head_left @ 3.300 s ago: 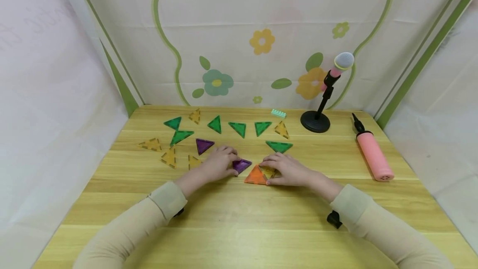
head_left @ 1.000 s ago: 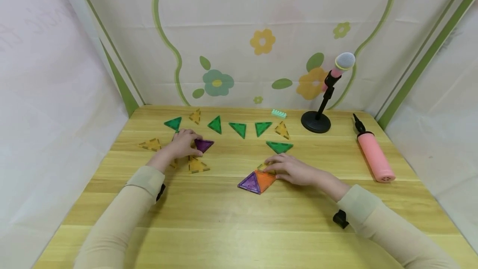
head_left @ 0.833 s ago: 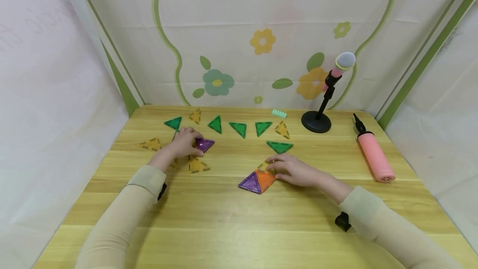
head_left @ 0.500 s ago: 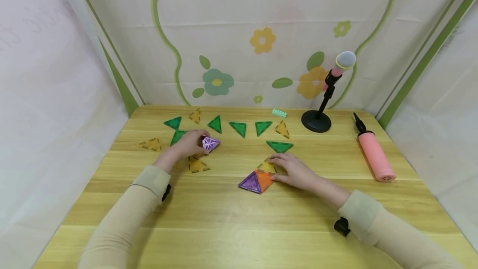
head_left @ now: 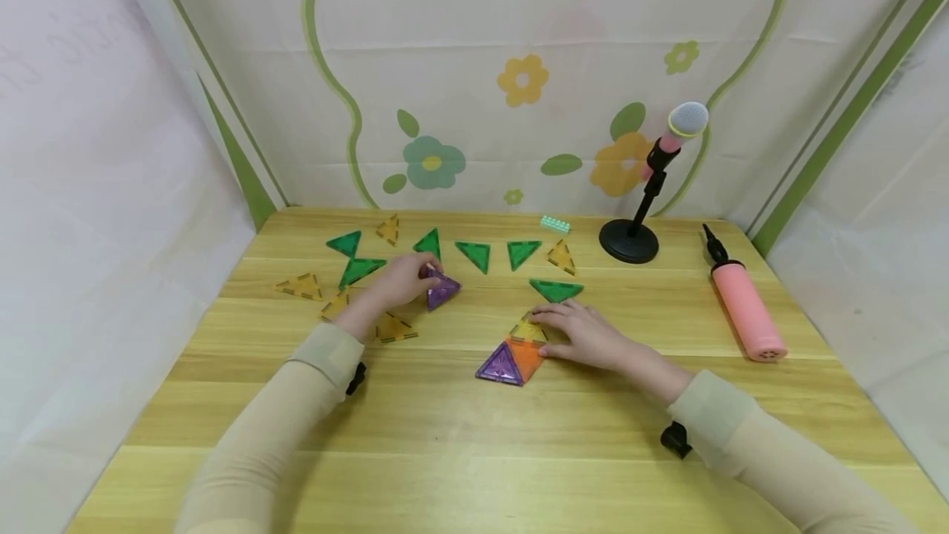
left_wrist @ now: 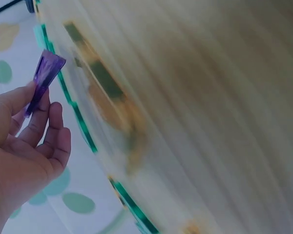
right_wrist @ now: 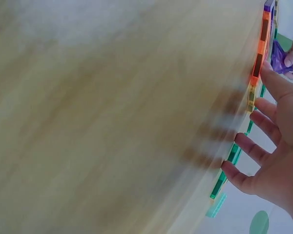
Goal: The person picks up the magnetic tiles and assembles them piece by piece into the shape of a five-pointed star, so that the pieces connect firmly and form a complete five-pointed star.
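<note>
My left hand (head_left: 400,280) pinches a purple triangular magnetic tile (head_left: 445,290) between thumb and fingers; the left wrist view shows this purple tile (left_wrist: 48,69) raised off the table. My right hand (head_left: 589,338) rests at the right edge of a small joined group, its thumb by the orange tile (head_left: 525,359) and its index finger by the yellow tile (head_left: 528,331). Its fingers are spread in the right wrist view. Another purple tile (head_left: 500,366) lies edge to edge with the orange one, on its left.
Several green tiles, such as one green tile (head_left: 473,255), and several yellow tiles, such as one yellow tile (head_left: 395,328), lie loose across the back and left. A mint toy brick (head_left: 554,224), a toy microphone on a stand (head_left: 630,242) and a pink hand pump (head_left: 744,311) stand or lie farther back.
One purple tile now lies against the orange one, and the orange and yellow tiles sit turned. My left hand has picked up the second purple tile and moved right. My right hand barely shifted.
</note>
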Motion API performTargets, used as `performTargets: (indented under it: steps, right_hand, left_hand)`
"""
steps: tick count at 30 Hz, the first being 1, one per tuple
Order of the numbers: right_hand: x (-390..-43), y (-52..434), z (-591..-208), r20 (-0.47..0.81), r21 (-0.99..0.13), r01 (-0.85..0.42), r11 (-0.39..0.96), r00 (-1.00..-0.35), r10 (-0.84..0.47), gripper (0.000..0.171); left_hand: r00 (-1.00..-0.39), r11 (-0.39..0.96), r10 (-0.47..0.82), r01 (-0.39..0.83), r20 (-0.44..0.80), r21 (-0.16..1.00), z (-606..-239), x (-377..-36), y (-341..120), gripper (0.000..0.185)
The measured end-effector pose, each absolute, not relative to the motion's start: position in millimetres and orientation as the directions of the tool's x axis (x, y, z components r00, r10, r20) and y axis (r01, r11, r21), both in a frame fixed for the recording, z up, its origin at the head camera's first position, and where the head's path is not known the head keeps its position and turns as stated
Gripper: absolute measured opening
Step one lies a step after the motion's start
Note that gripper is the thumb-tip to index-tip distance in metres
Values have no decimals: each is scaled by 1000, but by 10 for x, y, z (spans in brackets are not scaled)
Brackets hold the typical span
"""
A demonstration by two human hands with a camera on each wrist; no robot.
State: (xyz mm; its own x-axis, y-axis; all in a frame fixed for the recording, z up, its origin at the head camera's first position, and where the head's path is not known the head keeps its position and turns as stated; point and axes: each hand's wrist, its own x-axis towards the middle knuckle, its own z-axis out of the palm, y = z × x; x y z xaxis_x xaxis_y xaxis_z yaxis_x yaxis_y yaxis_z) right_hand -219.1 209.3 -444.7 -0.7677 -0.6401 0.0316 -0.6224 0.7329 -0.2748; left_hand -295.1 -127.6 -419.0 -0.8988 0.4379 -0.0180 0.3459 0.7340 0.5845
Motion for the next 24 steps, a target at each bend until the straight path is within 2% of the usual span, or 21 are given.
performTargets:
  steps: [8, 15, 24]
  right_hand:
    - [-2185, 2090, -4437, 26, -265, -623, 736, -767, -641, 55]
    - [-2182, 2084, -4444, 29, -231, -635, 738, -762, -647, 54]
    - [-2171, 2089, -4438, 35, -218, -641, 736, -758, -651, 54]
  left_hand:
    - [-907, 706, 419, 301, -36, 641, -4171, -2948, -930, 9]
    - [-887, 672, 453, 276, -88, 688, -4233, -2911, -654, 14]
    - [-901, 703, 409, 210, -145, 679, -4296, -2861, -379, 15]
